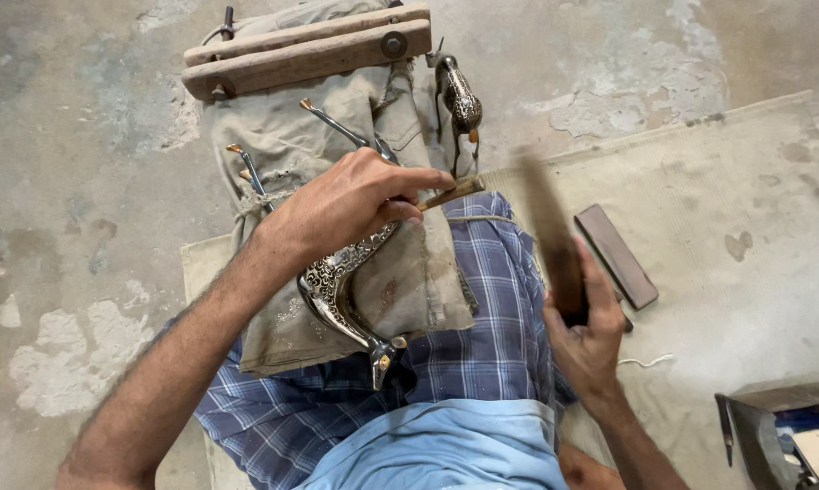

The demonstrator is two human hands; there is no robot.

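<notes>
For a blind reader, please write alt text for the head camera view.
Seen from above, a seated person's left hand holds a thin chisel against an engraved, curved metal piece lying on a cloth over the lap. The right hand grips a blurred wooden mallet. A dark flat bar lies on the mat.

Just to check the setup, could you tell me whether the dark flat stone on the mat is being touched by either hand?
No, the dark flat stone lies free beside the right hand.
</notes>
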